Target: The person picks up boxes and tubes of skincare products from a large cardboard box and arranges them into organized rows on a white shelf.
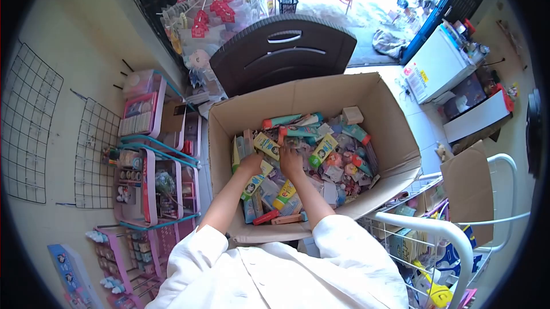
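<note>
Both my hands reach into a large open cardboard box [312,94] full of small packaged goods. My left hand [250,164] is on the left of the pile, its fingers bent and partly hidden among the packs. Just to the right, my right hand [291,161] has its fingers curled downward; what lies under them is hidden. A yellow printed pack [266,144] lies between the two hands, close to both. Below them are a yellow tube with a green cap [255,182] and a yellow squeeze tube [284,193]. Another yellow tube [324,150] with a green cap lies to the right.
Teal tubes [301,131] with orange caps and a small pale carton [352,115] lie in the box. Behind it stands a dark plastic chair back [283,51]. Pink-and-blue shelving [154,183] flanks the left; a white metal rack [427,226] stands close on the right.
</note>
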`<state>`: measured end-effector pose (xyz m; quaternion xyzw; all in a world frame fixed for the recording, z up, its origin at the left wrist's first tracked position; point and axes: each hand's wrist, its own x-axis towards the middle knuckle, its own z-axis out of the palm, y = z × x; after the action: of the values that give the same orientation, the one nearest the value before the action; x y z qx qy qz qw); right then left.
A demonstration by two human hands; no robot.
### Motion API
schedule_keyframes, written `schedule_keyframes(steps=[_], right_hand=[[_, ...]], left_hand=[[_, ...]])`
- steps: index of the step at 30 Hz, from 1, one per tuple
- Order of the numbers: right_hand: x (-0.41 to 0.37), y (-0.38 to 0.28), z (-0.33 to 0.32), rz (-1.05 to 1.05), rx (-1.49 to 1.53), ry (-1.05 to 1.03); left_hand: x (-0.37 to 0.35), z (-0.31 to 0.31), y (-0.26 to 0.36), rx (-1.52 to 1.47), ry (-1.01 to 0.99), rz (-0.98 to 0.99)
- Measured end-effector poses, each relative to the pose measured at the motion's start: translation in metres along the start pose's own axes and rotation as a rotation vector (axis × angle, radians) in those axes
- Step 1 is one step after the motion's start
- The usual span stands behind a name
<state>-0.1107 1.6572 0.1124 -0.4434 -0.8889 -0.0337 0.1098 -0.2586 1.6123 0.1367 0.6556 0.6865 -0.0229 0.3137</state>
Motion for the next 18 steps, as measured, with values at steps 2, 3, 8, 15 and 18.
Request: schedule_keyframes(steps=[2,3,8,15,18], right_hand=[[-0.006,0.000,0.002,0.052,0.087,-0.188],[-0.002,0.002,-0.005,0.100,0.151,-0.354],[0.017,0.001,-0.016,0.026,0.240,-0.283],[0.006,-0.019,0.005,0.136,0.157,-0.119],[0.004,-0.023,0.020,0.177,0.105,-0.085]], left_hand=[[0.000,0.016,0.005,0.092,0.015,-0.072],[-0.003,0.012,0.016,0.184,0.059,-0.124],[-0.010,0.001,0.034,0.221,0.042,-0.126],[-0.008,-0.004,0.031,0.187,-0.185,-0.143],[-0.006,-0.002,0.019,0.109,-0.194,-0.052]])
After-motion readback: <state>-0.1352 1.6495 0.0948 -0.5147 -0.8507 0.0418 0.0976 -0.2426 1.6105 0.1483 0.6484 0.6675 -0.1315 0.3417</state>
